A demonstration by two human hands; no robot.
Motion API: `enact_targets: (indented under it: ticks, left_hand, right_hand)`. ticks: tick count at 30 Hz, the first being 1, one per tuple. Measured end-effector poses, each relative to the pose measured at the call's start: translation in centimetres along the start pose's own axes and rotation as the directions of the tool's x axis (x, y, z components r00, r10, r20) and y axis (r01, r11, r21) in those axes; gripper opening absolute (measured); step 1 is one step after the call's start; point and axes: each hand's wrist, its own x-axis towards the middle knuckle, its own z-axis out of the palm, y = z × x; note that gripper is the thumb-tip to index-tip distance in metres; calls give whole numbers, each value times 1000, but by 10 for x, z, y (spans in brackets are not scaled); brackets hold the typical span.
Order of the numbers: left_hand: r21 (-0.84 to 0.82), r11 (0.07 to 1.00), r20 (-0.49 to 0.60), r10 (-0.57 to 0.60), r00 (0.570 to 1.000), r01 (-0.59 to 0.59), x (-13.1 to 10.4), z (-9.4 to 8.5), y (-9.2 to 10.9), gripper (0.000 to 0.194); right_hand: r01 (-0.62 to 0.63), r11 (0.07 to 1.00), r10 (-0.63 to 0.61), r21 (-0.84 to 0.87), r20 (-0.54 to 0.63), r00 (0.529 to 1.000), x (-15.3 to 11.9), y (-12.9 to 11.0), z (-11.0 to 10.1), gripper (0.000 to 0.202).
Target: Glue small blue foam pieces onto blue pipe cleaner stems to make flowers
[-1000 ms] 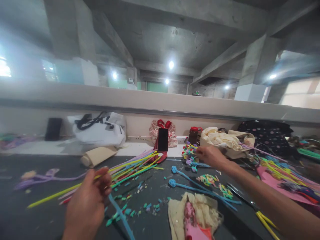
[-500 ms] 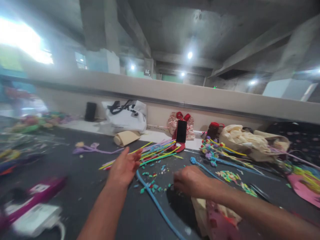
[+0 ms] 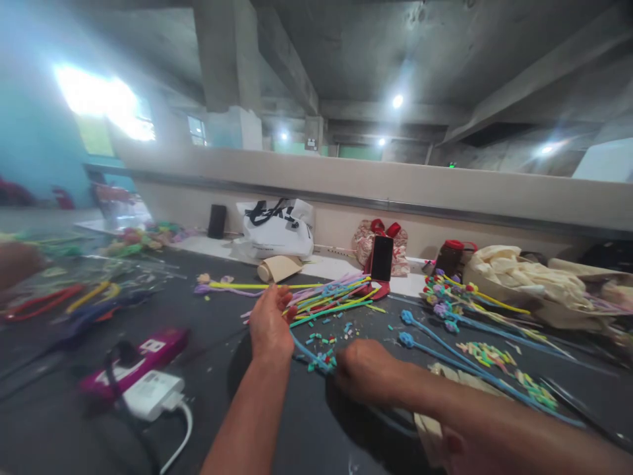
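My left hand (image 3: 271, 323) is beside a bundle of coloured pipe cleaners (image 3: 331, 297), palm turned inward. Its fingers are apart and loosely bent, with nothing visible between them. A blue pipe cleaner (image 3: 304, 348) runs from beside this hand towards my right hand (image 3: 366, 369). The right hand is closed in a fist low over the dark table, seemingly around that blue pipe cleaner; its fingertips are hidden. Small cut coloured pieces (image 3: 321, 340) lie scattered between both hands. To the right lie two long blue stems with knotted heads (image 3: 406, 340).
A phone (image 3: 382, 258) stands before a patterned bag at the back. A white bag (image 3: 277, 227), finished flower stems (image 3: 440, 300) and a cream cloth bag (image 3: 519, 280) line the far side. A purple power strip (image 3: 168, 346) with a white charger is at left. A fabric pouch lies under my right forearm.
The view has swung left. A second blue knotted stem now shows beside the first. The loose blue pipe cleaner's lower part has shifted, and my right hand is now at it.
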Motion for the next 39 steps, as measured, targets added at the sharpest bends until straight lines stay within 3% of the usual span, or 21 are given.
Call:
enact_targets:
  ticks: [7,11,14,18,24,33,36,39]
  left_hand:
    - [17,1000,13,-9,1000,8,0,-2,-2,14]
    - [74,997,56,-30,998,26,-4,0,-9,19]
    - [140,988,124,-86,988,68,-13,3,-18,18]
    - [210,971,241,-163,957,113,-29,8,-32,22]
    - [201,964,185,-210,960,173,-27,9,-35,17]
    - [162,924,191,-373,908,345,-27,9,-35,20]
    - [153,930,179,-359,916,334,-28,10,-35,20]
    - [102,951,103,-302,948,292,-24,9,-29,19]
  right_hand:
    - [-135,982,159,132,-191,969,-6,57,-45,19]
    - [-169,954,231,250,-248,941,0,76,-61,24]
    - [-151,943,225,295,-234,946,20,78,-52,26]
    - [-125,958,170,257,-160,972,59,75,-24,21]
    - [-48,981,55,187,-28,998,106,68,6,25]
    - [-136,970,148,201,-48,988,166,65,4,26]
    - [-157,956,174,247,-49,983,166,71,-2,27]
    - [-168,933,191,317,-42,981,149,82,-13,26]
